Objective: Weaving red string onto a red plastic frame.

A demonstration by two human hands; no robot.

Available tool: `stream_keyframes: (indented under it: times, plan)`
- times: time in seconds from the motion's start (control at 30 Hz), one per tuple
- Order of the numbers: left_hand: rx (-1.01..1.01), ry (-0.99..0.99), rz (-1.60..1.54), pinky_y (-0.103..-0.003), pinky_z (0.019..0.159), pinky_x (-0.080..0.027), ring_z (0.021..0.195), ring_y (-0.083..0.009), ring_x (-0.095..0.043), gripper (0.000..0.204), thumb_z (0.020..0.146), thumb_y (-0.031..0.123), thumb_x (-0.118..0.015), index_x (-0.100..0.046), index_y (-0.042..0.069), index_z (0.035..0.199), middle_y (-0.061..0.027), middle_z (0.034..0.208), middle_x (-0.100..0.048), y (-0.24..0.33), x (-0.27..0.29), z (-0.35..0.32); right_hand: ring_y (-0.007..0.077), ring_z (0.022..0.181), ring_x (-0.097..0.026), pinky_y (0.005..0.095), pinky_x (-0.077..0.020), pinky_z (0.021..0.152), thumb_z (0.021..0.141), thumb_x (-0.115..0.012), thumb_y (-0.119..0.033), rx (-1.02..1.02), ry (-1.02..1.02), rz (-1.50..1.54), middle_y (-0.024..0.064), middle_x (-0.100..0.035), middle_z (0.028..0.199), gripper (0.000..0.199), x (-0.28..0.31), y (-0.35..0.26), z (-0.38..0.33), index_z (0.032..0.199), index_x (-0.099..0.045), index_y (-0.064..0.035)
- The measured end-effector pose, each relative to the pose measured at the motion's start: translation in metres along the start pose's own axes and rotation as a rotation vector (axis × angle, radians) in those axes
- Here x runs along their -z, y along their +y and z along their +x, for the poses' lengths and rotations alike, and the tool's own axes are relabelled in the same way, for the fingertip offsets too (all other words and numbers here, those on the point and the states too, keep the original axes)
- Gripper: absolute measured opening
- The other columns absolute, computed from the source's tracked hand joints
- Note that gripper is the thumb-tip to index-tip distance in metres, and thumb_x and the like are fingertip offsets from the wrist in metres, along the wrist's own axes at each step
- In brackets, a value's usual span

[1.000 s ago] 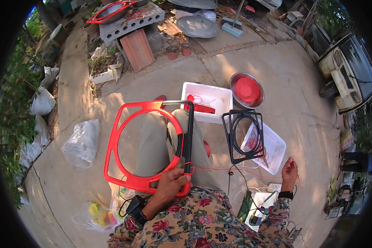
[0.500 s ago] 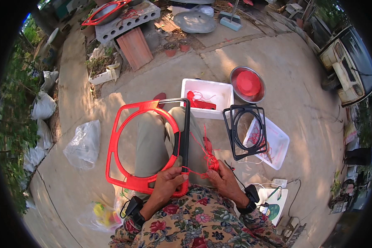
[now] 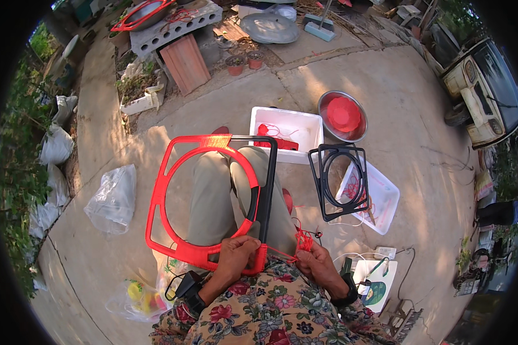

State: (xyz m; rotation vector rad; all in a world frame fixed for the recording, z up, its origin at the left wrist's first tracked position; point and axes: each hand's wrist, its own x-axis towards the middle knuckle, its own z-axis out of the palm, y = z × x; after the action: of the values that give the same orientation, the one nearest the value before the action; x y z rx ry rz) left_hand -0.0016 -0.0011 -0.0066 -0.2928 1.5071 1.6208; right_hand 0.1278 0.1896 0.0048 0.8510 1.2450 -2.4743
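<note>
A square frame with a round inner ring rests over my lap, mostly wrapped in red cord. Its right bar and part of the ring's right side are bare black. My left hand is closed on the frame's lower right corner, fingers pressed around the bar. Just to the right, my right hand pinches a tangled bundle of red cord. A strand stretches from the frame's corner to that hand.
Ahead sits a white foam box with red cord inside, beside a metal basin holding a red item. A bare black frame leans on a white tray. Plastic bags lie left; a parked vehicle stands right.
My right hand has moved down and slightly right with the cord bundle, and the strand to the frame is straighter. The frame's top has shifted a little to the right.
</note>
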Motion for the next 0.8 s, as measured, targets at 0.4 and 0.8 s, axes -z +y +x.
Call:
stream_keyframes:
  times: [0.4, 0.8]
  plan:
    - [0.05, -0.047, 0.065, -0.022, 0.049, -0.042, 0.054, -0.0073, -0.054, 0.017, 0.087, 0.012, -0.064, -0.065, -0.003, 0.096, -0.0015, 0.071, -0.063, 0.007, -0.004, -0.002, 0.0021, 0.046, -0.031, 0.0202, -0.0234, 0.041, 0.095, -0.055, -0.017, 0.129, 0.019, -0.091, -0.0054, -0.042, 0.062, 0.025, -0.013, -0.023, -0.011, 0.116, -0.05, -0.0043]
    - [0.085, -0.2, 0.053, -0.023, 0.057, -0.046, 0.064, -0.0097, -0.061, 0.018, 0.093, 0.018, -0.057, -0.063, 0.001, 0.094, -0.0047, 0.073, -0.065, 0.027, -0.006, -0.014, 0.0025, 0.046, -0.029, 0.0213, -0.0215, 0.042, 0.096, -0.054, -0.019, 0.255, 0.073, -0.124, -0.0056, -0.039, 0.061, 0.019, -0.01, -0.034, -0.001, 0.108, -0.05, -0.0041]
